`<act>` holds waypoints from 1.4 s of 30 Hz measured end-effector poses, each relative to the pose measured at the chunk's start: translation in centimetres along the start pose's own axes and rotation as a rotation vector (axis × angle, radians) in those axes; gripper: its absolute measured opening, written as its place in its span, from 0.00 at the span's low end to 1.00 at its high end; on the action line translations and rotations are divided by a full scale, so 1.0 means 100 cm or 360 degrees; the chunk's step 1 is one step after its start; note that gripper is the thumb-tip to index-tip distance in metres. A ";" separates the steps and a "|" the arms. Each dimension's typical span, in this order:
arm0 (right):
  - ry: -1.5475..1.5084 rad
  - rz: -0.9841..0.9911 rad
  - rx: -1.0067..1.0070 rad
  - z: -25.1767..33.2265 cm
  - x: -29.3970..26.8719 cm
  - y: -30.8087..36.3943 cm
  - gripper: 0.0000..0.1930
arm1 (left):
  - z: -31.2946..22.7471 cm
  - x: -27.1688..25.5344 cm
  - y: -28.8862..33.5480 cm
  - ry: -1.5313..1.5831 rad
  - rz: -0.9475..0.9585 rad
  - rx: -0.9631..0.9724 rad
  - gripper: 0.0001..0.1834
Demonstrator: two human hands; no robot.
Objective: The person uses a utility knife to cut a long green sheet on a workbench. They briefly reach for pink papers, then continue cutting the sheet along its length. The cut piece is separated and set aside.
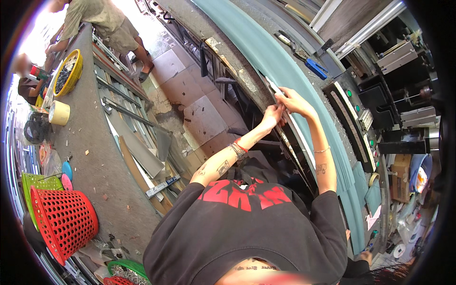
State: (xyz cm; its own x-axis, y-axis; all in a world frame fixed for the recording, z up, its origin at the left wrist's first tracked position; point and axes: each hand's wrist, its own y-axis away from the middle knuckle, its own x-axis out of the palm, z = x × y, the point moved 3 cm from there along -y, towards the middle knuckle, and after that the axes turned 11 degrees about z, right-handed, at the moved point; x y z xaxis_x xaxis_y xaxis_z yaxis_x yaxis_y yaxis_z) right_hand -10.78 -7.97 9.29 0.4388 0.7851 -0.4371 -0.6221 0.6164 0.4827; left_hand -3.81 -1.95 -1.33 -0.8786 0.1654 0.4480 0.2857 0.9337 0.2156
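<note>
White strip (273,86) pinched by right hand (295,101), likely for steadying; left hand (272,116) curled just beside, grip unclear. Teal sheet (327,130) laid right of both.

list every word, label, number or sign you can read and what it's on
Wording is not copied here, only placed.
Black shirt: large red lettering, partly lost in folds.
Skin at the neckline: small dark script.
Silver-and-blue bar at left: small marks, too small to read.
</note>
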 end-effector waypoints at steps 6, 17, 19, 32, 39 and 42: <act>-0.0222 -0.0026 -0.0025 0.013 0.012 -0.006 0.28 | -0.010 -0.013 -0.002 0.0090 -0.0203 -0.0032 0.22; 0.0111 -0.0367 -0.0122 0.009 0.024 -0.032 0.26 | -0.009 -0.018 0.007 0.0021 -0.0282 0.0030 0.14; 0.0027 -0.0304 -0.0018 0.009 0.020 -0.037 0.26 | -0.011 -0.019 0.006 -0.0033 -0.0261 -0.0011 0.14; 0.0103 -0.0508 -0.0121 0.060 0.020 -0.123 0.25 | -0.005 -0.024 -0.002 -0.0054 -0.0277 -0.0231 0.15; 0.0043 -0.0512 -0.0153 0.113 0.000 -0.206 0.23 | -0.003 -0.024 0.000 -0.0221 -0.0176 -0.0151 0.14; -0.0011 -0.0513 -0.0177 0.135 -0.008 -0.242 0.22 | -0.006 -0.027 0.002 -0.0001 0.0075 -0.0210 0.14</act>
State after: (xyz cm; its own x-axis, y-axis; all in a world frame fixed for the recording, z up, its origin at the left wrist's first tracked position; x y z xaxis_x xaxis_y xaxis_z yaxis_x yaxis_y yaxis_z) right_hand 12.67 -22.69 8.21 0.6285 0.5513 -0.5486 -0.5173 0.8231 0.2344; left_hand -1.16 -2.42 -1.97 -0.8631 0.2084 0.4600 0.3746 0.8750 0.3066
